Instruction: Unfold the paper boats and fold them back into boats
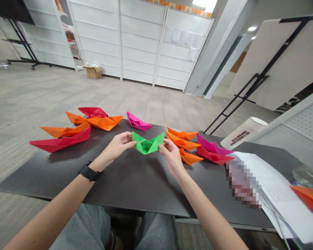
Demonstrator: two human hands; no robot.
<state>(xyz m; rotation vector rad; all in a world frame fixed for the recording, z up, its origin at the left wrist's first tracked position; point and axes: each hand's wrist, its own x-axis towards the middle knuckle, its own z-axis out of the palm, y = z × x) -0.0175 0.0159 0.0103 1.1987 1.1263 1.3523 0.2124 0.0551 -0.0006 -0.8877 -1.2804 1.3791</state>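
A green paper boat (147, 146) is held above the dark table, stretched between both hands. My left hand (120, 146), with a black watch on its wrist, pinches the boat's left tip between thumb and fingers. The right tip is pinched by my right hand (172, 154). Just beyond the green boat lies a magenta paper boat (138, 122). Close to my right hand sit several orange paper boats (186, 146), and beside them a magenta and a red paper boat (215, 154). Orange and red paper boats (65, 137) stand at the table's left side.
The dark table (135, 184) ends close to my knees. At its right are a white bottle (243, 133), printed paper sheets (273, 187), a blurred patch and an orange paper piece (310, 199). A black-framed stand (250, 90) rises behind the right side. A cardboard box (93, 72) is on the floor.
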